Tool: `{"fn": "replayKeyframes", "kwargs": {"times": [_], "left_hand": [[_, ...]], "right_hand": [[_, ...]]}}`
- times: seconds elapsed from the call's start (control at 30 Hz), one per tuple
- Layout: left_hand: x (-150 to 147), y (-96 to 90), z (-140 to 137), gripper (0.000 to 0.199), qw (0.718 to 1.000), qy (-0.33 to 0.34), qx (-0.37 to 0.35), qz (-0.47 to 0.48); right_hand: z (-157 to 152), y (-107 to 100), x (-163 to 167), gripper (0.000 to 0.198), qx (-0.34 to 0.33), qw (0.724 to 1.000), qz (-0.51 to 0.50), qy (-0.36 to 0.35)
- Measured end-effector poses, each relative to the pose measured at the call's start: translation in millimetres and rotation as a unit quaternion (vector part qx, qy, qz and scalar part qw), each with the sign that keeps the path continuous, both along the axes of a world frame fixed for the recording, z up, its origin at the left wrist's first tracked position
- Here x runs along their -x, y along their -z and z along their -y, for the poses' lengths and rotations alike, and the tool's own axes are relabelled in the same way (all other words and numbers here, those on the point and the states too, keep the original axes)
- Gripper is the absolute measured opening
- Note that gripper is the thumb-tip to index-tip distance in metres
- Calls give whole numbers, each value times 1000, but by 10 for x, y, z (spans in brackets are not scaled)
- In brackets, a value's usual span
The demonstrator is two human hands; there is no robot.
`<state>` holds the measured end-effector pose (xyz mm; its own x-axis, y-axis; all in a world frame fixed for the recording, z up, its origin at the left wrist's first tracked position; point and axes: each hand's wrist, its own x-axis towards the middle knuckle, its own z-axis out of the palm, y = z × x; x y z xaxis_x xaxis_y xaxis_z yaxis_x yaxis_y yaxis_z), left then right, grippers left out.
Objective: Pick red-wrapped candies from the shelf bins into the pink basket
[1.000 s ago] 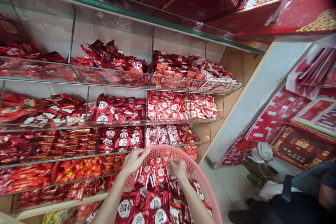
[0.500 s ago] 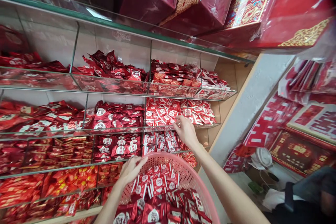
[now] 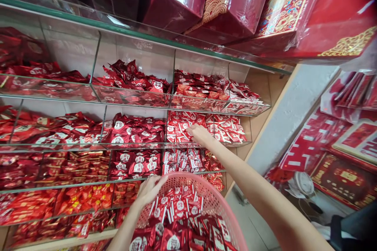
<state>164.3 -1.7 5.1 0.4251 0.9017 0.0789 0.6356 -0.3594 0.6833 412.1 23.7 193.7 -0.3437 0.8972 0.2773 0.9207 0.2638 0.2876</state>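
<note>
My left hand (image 3: 151, 189) grips the left rim of a pink plastic basket (image 3: 232, 213), its fingers hooked over the edge. Inside the basket lie small red-and-white wrapped packets (image 3: 179, 205) and larger dark red packets (image 3: 171, 240) with white round labels. My right hand (image 3: 200, 135) reaches over the front lip of a glass-walled compartment, down among red-and-white packets (image 3: 176, 128). Its fingers are curled together with the tips against the packets; whatever they pinch is hidden.
Glass dividers (image 3: 104, 123) split the shelves into bins of red and gold packets. A glass shelf edge (image 3: 141, 33) runs above, carrying large red gift boxes (image 3: 226, 4). On the right are a white wall (image 3: 282, 113) and hanging red decorations (image 3: 312, 141).
My right hand has moved left and further into the compartment, its fingers closing down onto the packets. My left hand stays on the basket rim. The view has shifted slightly.
</note>
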Motion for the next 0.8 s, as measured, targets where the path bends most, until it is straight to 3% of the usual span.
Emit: {"fn": "replayKeyframes", "kwargs": {"times": [0.27,0.47,0.6,0.7,0.8], "left_hand": [[-30,-102,39,54,1000,-6,10,-5],[-46,-156,64,54,1000,-14,24,2],[-58,-162,72,56,999,-22,47,0],[-65,-161,71,58,999,-20,45,-2],[-63,-152,69,59,999,-17,34,-6]], "right_hand": [[56,-185,-166,32,21,994,-96,-41],[538,-286,-49,33,5,953,-268,-141],[876,101,162,30,81,940,-275,-184],[944,598,250,27,167,953,-211,-140],[895,1038,274,34,199,974,-87,-61]]}}
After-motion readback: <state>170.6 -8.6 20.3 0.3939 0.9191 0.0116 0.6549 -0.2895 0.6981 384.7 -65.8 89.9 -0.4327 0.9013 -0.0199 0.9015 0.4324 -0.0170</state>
